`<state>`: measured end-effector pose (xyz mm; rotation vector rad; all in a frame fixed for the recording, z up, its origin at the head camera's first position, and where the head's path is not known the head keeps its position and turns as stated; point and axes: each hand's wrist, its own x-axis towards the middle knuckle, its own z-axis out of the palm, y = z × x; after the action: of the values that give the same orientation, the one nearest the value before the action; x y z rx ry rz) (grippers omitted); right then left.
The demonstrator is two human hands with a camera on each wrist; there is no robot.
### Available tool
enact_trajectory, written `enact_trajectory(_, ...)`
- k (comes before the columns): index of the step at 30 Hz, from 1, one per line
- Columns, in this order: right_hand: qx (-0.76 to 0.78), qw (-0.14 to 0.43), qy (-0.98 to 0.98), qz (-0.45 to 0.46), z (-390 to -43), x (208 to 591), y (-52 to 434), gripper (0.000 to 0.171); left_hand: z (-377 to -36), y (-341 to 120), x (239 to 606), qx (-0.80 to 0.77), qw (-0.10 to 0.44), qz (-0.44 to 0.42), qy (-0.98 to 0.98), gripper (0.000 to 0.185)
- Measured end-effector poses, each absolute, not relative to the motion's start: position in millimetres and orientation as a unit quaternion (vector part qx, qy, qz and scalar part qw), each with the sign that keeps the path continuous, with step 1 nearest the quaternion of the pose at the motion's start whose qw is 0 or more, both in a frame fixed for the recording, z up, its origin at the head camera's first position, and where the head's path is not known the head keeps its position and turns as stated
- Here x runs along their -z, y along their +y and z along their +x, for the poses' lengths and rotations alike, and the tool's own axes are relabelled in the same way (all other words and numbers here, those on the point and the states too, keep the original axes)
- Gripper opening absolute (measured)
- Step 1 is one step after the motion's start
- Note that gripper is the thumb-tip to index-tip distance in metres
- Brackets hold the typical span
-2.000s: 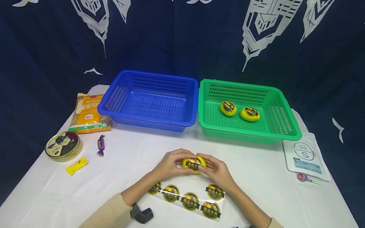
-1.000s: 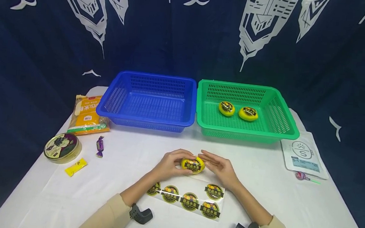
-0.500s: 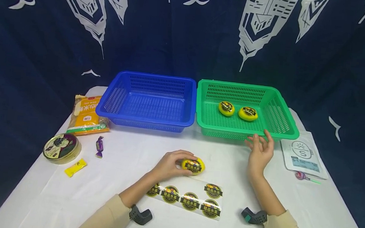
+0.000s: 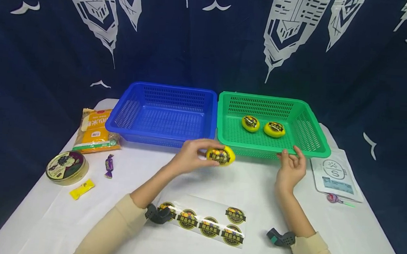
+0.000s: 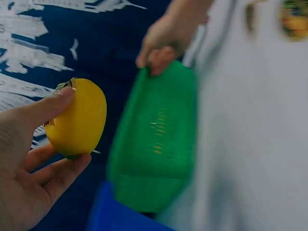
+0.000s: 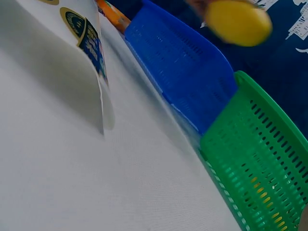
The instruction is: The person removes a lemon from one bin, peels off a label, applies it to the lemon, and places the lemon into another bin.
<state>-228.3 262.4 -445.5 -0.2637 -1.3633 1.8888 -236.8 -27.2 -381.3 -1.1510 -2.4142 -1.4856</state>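
Observation:
My left hand (image 4: 191,158) holds a yellow lemon (image 4: 228,156) between thumb and fingers, raised in front of the two baskets. A round black-and-gold sticker (image 4: 219,156) is on the lemon; the left wrist view shows the bare yellow side of the lemon (image 5: 84,120). At the front rim of the green basket (image 4: 252,146), my right hand (image 4: 290,173) grips the edge with thumb and curled fingers. Inside that basket lie two more stickered lemons, one on the left (image 4: 250,124) and one on the right (image 4: 274,129).
A blue basket (image 4: 160,133) stands left of the green one. The sticker sheet (image 4: 206,207) lies nearer me. On the left are an orange food bag (image 4: 97,128), a round tin (image 4: 66,168) and two wrapped candies; on the right, a white pouch (image 4: 336,171) and a lollipop (image 4: 332,198).
My right hand has let go of the lemon and moved right to the green basket's rim. The left hand has lifted the lemon up and forward from above the sticker sheet.

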Motion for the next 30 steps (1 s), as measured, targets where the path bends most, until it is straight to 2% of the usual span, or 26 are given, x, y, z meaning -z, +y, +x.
enact_trajectory(4,-0.748,0.387,-0.530,-0.101,-226.7,445.0,264.0,0.037,-275.7,-4.3,336.9,0.469,0.082,-0.385,-0.791,0.045)
enact_trajectory(7,-0.752,0.382,-0.527,-0.100,-226.6,444.6,264.2,0.038,-312.1,17.1,320.7,0.459,0.086,-0.391,-0.793,0.044)
enact_trajectory(11,-0.750,0.382,-0.530,-0.104,-227.3,444.8,264.6,0.038,-356.9,45.6,321.3,0.429,0.037,-0.394,-0.812,0.043)
enact_trajectory(16,-0.742,0.382,-0.541,-0.107,-225.4,444.6,264.3,0.037,-395.3,70.0,342.2,0.331,-0.034,-0.392,-0.858,0.041)
enact_trajectory(22,-0.743,0.374,-0.546,-0.102,-217.1,435.3,255.1,0.037,-412.9,81.0,365.7,0.230,-0.088,-0.388,-0.888,0.043)
enact_trajectory(30,-0.738,0.382,-0.548,-0.095,-215.7,432.5,257.3,0.035,-415.1,96.2,369.6,0.205,-0.115,-0.387,-0.892,0.043)
